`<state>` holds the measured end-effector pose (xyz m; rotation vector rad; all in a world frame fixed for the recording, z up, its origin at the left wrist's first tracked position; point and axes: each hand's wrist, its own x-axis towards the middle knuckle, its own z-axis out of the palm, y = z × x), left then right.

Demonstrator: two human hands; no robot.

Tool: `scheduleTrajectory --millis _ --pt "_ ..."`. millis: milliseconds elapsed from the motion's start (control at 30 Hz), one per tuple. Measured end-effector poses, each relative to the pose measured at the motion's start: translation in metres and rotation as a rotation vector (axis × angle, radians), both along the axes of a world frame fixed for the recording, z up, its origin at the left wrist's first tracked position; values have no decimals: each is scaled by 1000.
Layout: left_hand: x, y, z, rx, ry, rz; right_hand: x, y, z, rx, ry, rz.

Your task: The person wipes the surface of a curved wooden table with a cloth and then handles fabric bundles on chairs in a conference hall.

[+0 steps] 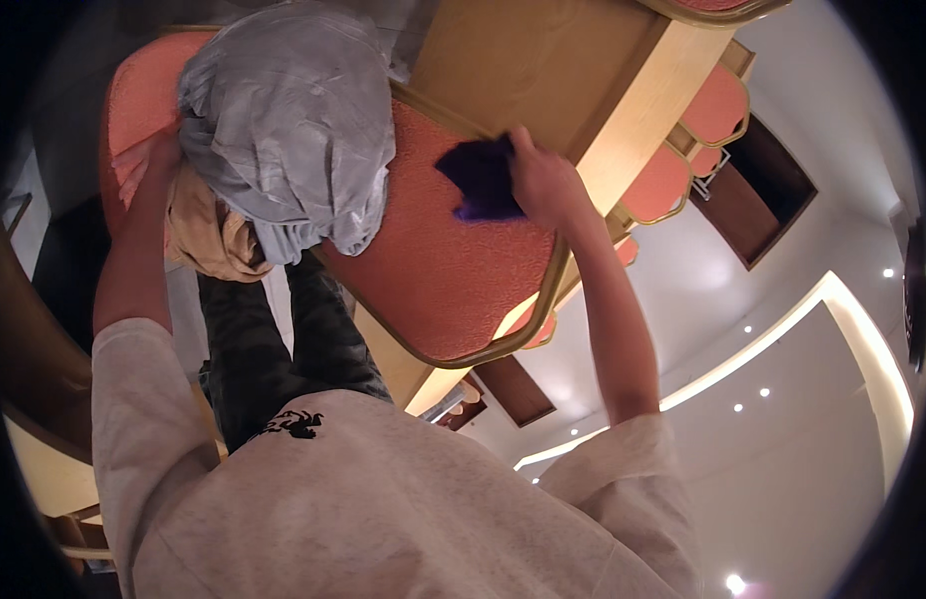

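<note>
My right hand grips a dark purple cloth by its edge, over the red padded back of a chair. A big grey cloth bundle lies at the upper left, across the chair's padding, with a tan cloth bunched under its lower left side. Beside the bundle's left edge is my left hand, near the salmon-red padding there. Its fingers are dim and partly hidden, so whether it holds the cloth cannot be told.
A wooden panel stands just past the chair back. More red-padded chairs line up at the right. A dark, curved wooden edge is at the far left. My legs are below the bundle.
</note>
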<state>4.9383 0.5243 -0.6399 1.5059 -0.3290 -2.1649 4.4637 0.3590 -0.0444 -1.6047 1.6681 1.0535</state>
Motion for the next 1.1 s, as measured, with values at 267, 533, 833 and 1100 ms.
scheduleTrajectory --millis 267,533,833,1100 --pt "-23 -39 91 22 -623 -429 33 -20 -214 227 83 0" --pt "-40 -78 189 309 -696 -546 46 -7 -369 189 -2 6" --pt "-29 -77 161 212 -483 -589 58 -30 -309 148 75 29" --pt "2 -56 153 -158 -500 -369 32 1 -45 -99 136 -16"
